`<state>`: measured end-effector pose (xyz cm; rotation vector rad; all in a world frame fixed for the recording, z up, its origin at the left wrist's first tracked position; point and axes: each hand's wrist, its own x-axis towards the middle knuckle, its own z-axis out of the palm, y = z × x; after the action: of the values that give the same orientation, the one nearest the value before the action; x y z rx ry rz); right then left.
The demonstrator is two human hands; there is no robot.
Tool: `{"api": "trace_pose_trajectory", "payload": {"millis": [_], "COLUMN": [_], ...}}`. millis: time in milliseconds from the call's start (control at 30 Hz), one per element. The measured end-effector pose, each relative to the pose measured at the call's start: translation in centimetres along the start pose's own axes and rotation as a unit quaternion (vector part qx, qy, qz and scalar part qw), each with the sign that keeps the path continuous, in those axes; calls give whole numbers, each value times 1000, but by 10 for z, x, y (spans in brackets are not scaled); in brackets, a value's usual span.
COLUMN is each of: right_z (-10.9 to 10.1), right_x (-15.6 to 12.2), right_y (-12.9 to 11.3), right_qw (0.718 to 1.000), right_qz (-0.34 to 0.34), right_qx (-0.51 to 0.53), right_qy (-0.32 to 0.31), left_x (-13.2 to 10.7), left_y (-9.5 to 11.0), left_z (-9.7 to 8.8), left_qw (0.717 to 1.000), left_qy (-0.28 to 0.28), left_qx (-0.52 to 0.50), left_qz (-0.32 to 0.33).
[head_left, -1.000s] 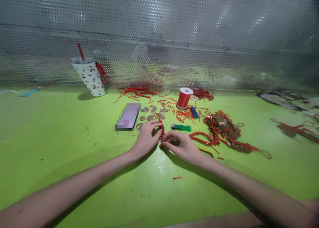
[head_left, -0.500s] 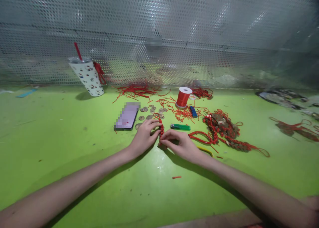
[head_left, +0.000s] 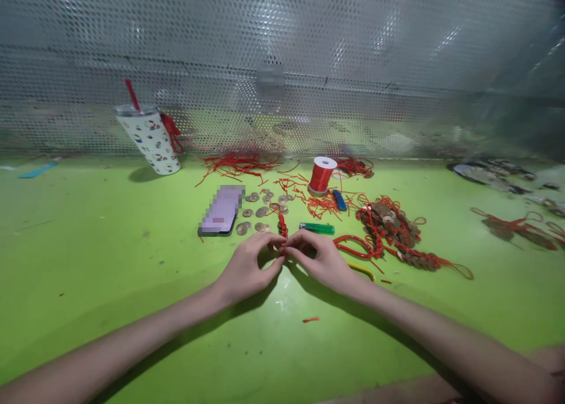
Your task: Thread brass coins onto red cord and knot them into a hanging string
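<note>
My left hand (head_left: 247, 268) and my right hand (head_left: 320, 258) meet at mid-table, fingertips pinched together on the near end of a red knotted cord (head_left: 282, 226). The cord runs away from my fingers toward loose brass coins (head_left: 258, 211) lying on the green table (head_left: 110, 262). A green lighter (head_left: 316, 228) lies just beyond my right hand. A phone (head_left: 220, 211) lies beyond my left hand.
A spool of red cord (head_left: 321, 175) and a blue lighter (head_left: 339, 199) stand further back among red cord scraps (head_left: 238, 162). A pile of finished coin-and-cord pieces (head_left: 397, 230) is at the right. A patterned cup with a straw (head_left: 149, 138) stands back left by the perforated metal wall (head_left: 282, 68).
Both hands drew a little nearer to me. The left hand slid down from the side of the cord to its near end, where its fingertips now meet the right hand's.
</note>
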<state>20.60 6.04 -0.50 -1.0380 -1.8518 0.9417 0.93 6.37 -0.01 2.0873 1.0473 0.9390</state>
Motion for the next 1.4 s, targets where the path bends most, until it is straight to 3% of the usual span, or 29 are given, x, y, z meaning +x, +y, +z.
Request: {"api": "trace_pose_trajectory", "payload": {"millis": [167, 367, 467, 567, 600, 767, 867, 967, 1100, 1200, 1300, 1400], "right_z": [-1, -2, -2, -1, -1, 1, 1, 2, 3, 4, 3, 2], "right_x": [0, 1, 1, 0, 0, -1, -1, -1, -4, -7, -8, -8], "right_y": [-1, -1, -2, -2, -2, 1, 4, 6, 9, 12, 14, 15], "right_qw": [1000, 1000, 1000, 1000, 1000, 1000, 998, 995, 989, 984, 977, 972], "right_qz": [12, 12, 16, 19, 19, 10, -2, -29, -61, -60, -58, -61], "right_qx": [15, 7, 14, 18, 17, -22, -58, -91, -131, -168, -206, -223], "right_qy": [0, 7, 10, 8, 6, 14, 30, 34, 24, 21, 23, 31], "left_x": [0, 2, 8, 16, 17, 13, 6, 4, 5, 4, 2, 1], "left_y": [-3, -6, -13, -19, -19, -6, 2, 2, -11, -18, -16, -14], "left_z": [3, 0, -12, -25, -28, -28, -24, -22, -15, -8, -5, -5], "left_qw": [997, 999, 998, 971, 961, 911, 910, 892, 914, 950, 983, 997], "left_qy": [-16, -7, -36, -167, -187, -203, -212, -234, -153, -78, -37, -8], "left_qx": [-58, -40, 15, 43, 57, 144, 156, 212, 170, 130, 59, 24], "left_qz": [-38, -31, 43, 164, 195, 327, 320, 324, 333, 274, 171, 71]}}
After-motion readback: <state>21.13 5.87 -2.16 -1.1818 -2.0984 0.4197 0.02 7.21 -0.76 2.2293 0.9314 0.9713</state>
